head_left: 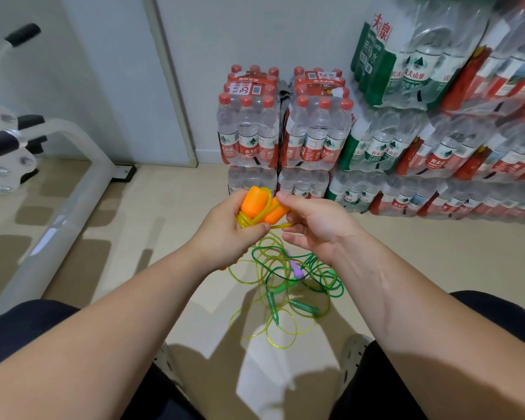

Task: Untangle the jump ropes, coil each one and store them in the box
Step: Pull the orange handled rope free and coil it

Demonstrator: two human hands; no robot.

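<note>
Fingers of the left hand curl round 2 orange handles. Right hand pinches the yellow rope; the green rope lies tangled below.

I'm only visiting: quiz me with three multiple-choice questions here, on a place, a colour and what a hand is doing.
1. Where does the tangled green plastic rope lie? A on the beige floor B in a box C on a shelf
2. What colour are the plastic handles in the left hand? A purple B orange C green
3. What is the right hand doing? A hanging idle B lying flat C pinching the translucent yellow rope
Key: 1 A, it sprawls below the hands. 2 B, orange ends show above the fingers. 3 C, fingertips close on it.
</note>
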